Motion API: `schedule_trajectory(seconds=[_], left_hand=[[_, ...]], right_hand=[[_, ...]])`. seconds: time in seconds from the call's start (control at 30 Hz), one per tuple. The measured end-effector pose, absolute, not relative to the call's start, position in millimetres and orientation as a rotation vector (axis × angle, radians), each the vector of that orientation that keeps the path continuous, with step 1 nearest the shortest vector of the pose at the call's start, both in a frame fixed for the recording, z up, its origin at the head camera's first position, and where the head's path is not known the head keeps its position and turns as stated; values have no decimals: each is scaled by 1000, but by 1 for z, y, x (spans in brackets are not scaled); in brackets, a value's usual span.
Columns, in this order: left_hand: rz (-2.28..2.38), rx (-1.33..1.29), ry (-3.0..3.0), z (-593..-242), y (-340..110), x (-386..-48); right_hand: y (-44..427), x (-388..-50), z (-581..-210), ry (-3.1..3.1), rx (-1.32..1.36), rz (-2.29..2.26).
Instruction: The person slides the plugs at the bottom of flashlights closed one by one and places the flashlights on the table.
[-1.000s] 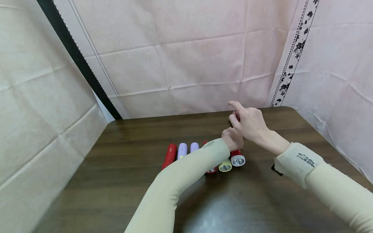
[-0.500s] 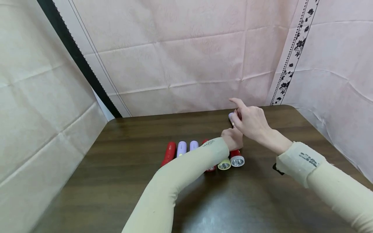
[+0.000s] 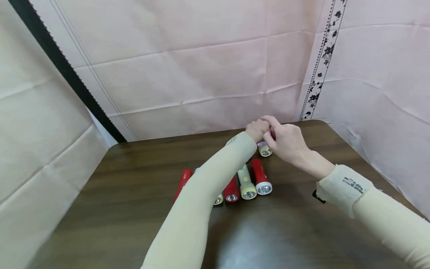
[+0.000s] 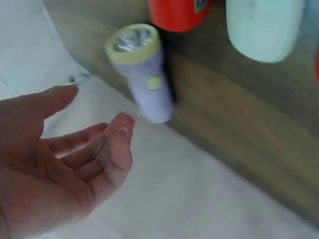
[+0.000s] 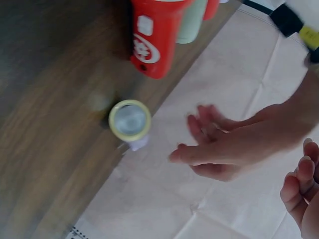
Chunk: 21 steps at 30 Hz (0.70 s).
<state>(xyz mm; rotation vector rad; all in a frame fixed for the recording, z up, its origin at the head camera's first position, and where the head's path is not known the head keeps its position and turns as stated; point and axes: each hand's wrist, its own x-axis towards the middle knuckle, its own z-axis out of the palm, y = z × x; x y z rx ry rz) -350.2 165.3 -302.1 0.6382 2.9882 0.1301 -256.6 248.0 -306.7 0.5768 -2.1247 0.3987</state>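
A lavender flashlight (image 3: 264,149) with a pale yellow rim lies near the table's back edge, below both hands. My left hand (image 3: 258,130) is just behind it; in the left wrist view its fingers (image 4: 119,149) are loosely bent, empty and apart from the lavender flashlight (image 4: 144,84). Beside it my right hand (image 3: 285,142) hovers with bent fingers (image 5: 301,191) and nothing visible between them. Nearer me, a row holds a red flashlight with a white rim (image 3: 261,179), a pale green flashlight (image 3: 247,186) and a red flashlight (image 3: 231,190). My left sleeve hides part of the row.
Another red flashlight (image 3: 183,183) lies at the row's left end. The brown wooden table (image 3: 117,209) ends at a pale cloth hanging (image 3: 208,74) behind and at both sides. A black and yellow wrist strap (image 5: 299,30) shows on the left arm.
My left hand has drawn back from the flashlight and moved toward the table's back edge, uncovering its lens end. The right hand stays nearly in place. The head view has turned slightly right.
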Motion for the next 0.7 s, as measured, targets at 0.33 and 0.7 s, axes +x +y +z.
schedule_trajectory(seconds=[0.33, 0.7], left_hand=[[256, 341, 2968, -348, 180, -405], [376, 444, 2975, -339, 177, -402]], right_hand=[[258, -255, -316, -2162, 564, 381], [276, -255, -327, -2234, 505, 376]])
